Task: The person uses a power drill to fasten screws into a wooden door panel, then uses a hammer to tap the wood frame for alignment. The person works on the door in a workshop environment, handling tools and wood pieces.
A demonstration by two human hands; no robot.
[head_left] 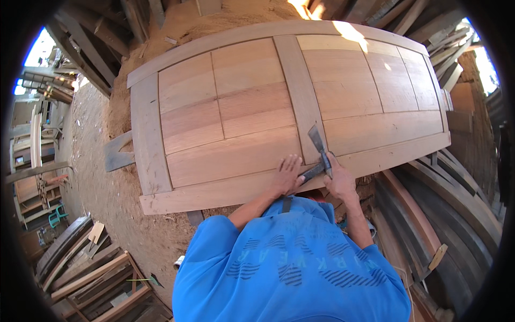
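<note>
A large wooden panel door lies flat before me, with a pale frame and several boards set inside it. Near the middle of its near edge, my right hand is closed round a hand tool with a flat, flared metal blade. The blade points away from me over the door's middle rail. A dark bar slants between my hands; whether it belongs to the same tool I cannot tell. My left hand rests on the near rail, fingers stretched out, its thumb side close to the bar.
Long curved timbers lean close on my right. Slatted wooden frames lie at the lower left. A grey board end juts from under the door's left side. Sawdust covers the ground, and timber stacks stand at the back.
</note>
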